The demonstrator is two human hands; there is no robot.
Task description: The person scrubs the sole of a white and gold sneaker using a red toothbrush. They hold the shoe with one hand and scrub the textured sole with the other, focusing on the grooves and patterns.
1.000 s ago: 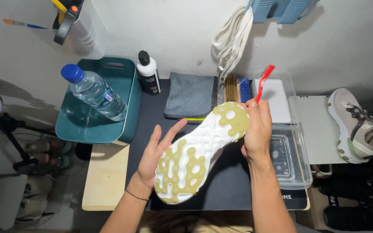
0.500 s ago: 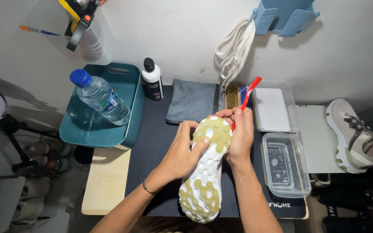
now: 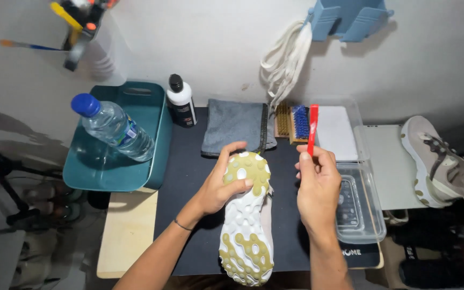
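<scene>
My left hand (image 3: 222,182) grips the toe end of an upturned sneaker (image 3: 247,225), its white and olive-yellow sole facing up over the black mat (image 3: 189,177). My right hand (image 3: 317,182) is just to the right of the shoe and holds a red-handled brush (image 3: 312,128) upright, its blue bristles facing left. The brush is off the sole. A second wooden brush (image 3: 282,120) lies behind it on the mat.
A folded grey cloth (image 3: 235,127) lies at the mat's back. A teal tub (image 3: 143,99) holds a water bottle (image 3: 113,128). A black-and-white bottle (image 3: 181,101), a clear plastic box (image 3: 361,198), white laces (image 3: 285,62) and another sneaker (image 3: 437,161) are around.
The shoe has turned from a diagonal to lie lengthwise toward me. My right hand has come off the sole and moved right with the brush; my left hand shifted to the toe.
</scene>
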